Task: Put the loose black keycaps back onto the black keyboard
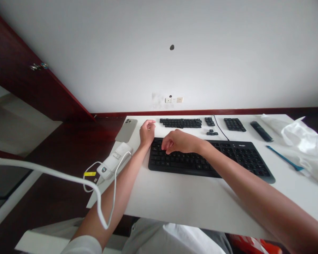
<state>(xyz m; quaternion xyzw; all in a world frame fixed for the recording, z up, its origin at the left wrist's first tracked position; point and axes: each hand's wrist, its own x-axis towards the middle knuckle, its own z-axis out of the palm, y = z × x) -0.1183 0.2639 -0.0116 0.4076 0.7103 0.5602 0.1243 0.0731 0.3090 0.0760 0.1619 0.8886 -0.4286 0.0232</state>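
A black full-size keyboard lies on the white table, with its number pad at the right. Over its left part is my right hand, its fingers bent down and drawn together near the keys; their tips are partly hidden. Just beyond the keyboard's top left corner, my left hand is curled, the fingers pointing right. Whatever either hand holds is too small or hidden to make out. Behind the keyboard, black keycaps sit in rows, with a smaller group, a few arrow keycaps and a number-pad block further right.
At the table's left are a grey phone and a white power strip with a looping white cable. On the right lie a black stick-shaped object, a blue brush and crumpled clear plastic. A wall stands behind.
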